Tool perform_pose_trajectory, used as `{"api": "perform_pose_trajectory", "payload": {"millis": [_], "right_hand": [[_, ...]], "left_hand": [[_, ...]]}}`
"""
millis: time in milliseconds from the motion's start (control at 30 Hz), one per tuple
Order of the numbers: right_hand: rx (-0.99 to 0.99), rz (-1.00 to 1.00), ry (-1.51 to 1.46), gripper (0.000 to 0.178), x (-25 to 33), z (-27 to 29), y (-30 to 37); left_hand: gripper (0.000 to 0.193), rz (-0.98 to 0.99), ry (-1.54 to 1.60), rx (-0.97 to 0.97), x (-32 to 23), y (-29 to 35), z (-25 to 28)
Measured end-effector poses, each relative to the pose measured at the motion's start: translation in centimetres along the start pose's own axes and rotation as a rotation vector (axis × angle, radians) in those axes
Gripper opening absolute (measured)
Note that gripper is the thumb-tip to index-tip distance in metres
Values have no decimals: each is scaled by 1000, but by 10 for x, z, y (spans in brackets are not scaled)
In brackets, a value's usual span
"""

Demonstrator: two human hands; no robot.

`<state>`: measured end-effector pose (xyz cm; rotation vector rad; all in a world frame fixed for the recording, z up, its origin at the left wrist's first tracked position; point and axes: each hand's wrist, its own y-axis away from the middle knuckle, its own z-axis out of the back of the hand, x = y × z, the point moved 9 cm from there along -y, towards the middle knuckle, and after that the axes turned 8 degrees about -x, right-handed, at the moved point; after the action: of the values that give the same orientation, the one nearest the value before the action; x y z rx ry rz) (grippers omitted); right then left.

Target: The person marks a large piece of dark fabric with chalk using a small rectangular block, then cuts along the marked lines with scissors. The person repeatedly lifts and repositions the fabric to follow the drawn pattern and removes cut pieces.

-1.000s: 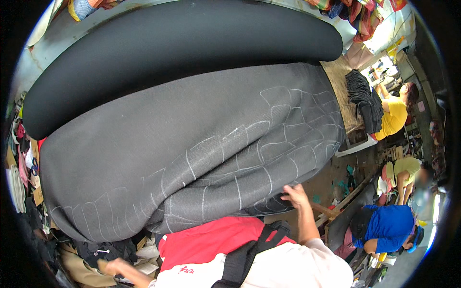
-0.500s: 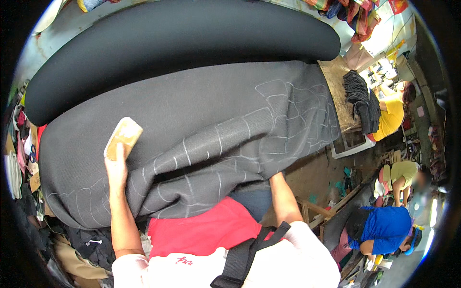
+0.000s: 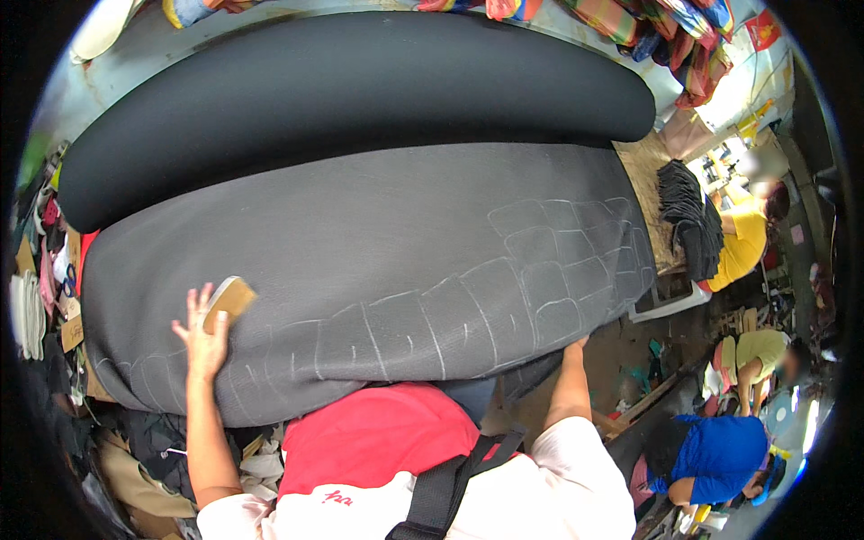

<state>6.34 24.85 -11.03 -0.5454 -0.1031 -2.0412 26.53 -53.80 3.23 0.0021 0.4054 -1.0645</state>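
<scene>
Dark grey sheet material lies spread across the work table, its near part marked with chalk outlines of several joined shapes. On its left side rests my left hand, some fingers spread. Between its thumb and forefinger is a small tan, flat piece with a pale edge, tilted up off the sheet. My right hand grips the sheet's near edge at the right; most of its fingers are hidden by the material. A darker flap of the sheet hangs below that edge, close to my body.
A thick black roll lies along the table's far side. Stacked black cut pieces sit at the right end, beside a person in yellow. Another person in blue bends at the lower right. Fabric scraps crowd the left.
The bunched folds in the sheet have been drawn out nearly flat. My right hand has moved outward to the right, and my left hand with the tan piece has come nearer me.
</scene>
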Motion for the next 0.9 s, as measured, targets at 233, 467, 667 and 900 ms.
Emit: {"api": "perform_pose_trajectory", "payload": {"millis": [233, 467, 667, 900], "right_hand": [[-693, -488, 176, 54, -76, 164, 38], [-422, 166, -393, 62, 206, 140, -12], [-374, 227, 225, 88, 200, 106, -1], [-353, -37, 237, 86, 79, 137, -33]], "left_hand": [[84, 815, -190, -280, 248, 33, 72], [87, 745, -185, -306, 325, -43, 74], [91, 706, -120, -321, 318, -12, 66], [66, 660, -23, -409, 234, 24, 85]]}}
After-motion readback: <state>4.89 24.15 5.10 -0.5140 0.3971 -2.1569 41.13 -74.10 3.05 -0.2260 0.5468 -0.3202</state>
